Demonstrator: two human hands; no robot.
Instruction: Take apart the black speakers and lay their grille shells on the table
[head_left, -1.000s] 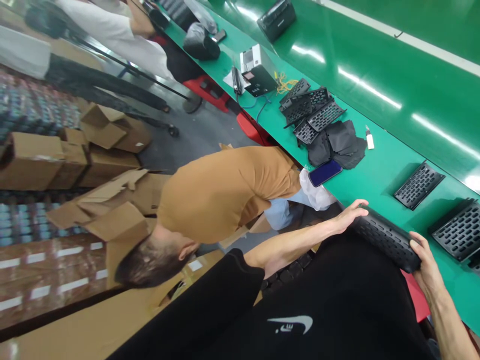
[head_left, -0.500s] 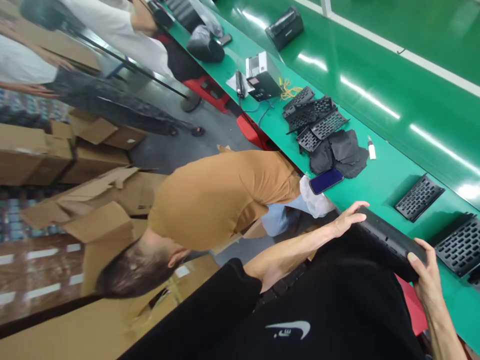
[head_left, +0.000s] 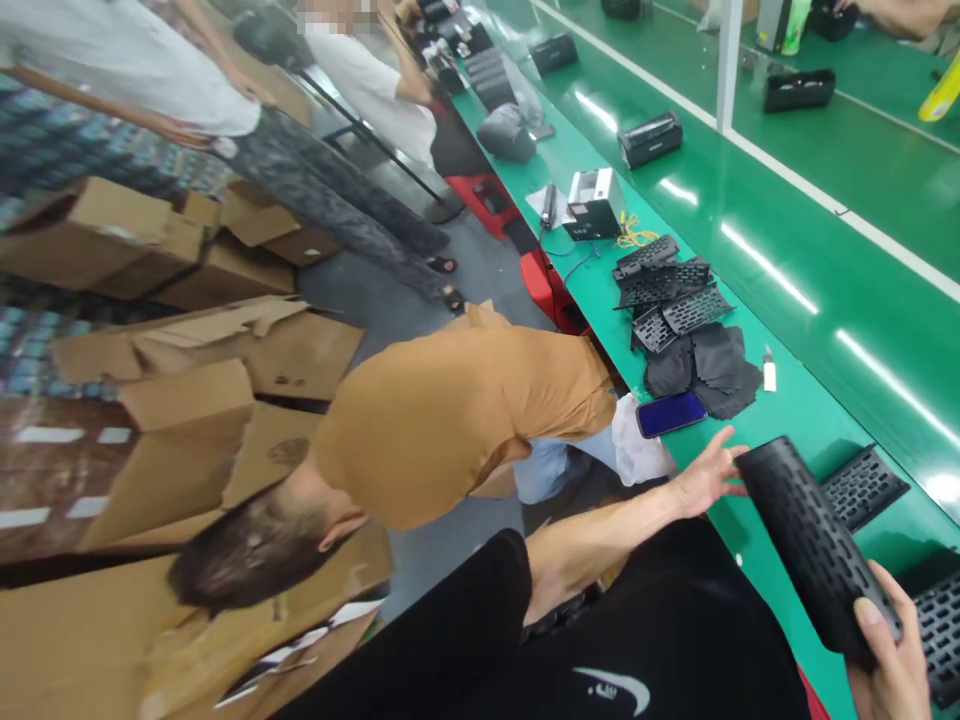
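While the right hand closes around the lower end of a black slotted plastic panel, thumb on its face, the left hand is open, fingers spread, just beside the panel's upper end. Panel held tilted above the green workbench, just beside a similar slotted panel lying there.

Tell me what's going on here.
A person holds a black perforated panel in their right hand, gripping its lower end, while their open left hand sits by its upper end. On the green bench lie more black panels, black fabric pieces and a phone. A co-worker in a tan shirt bends over beside the bench.
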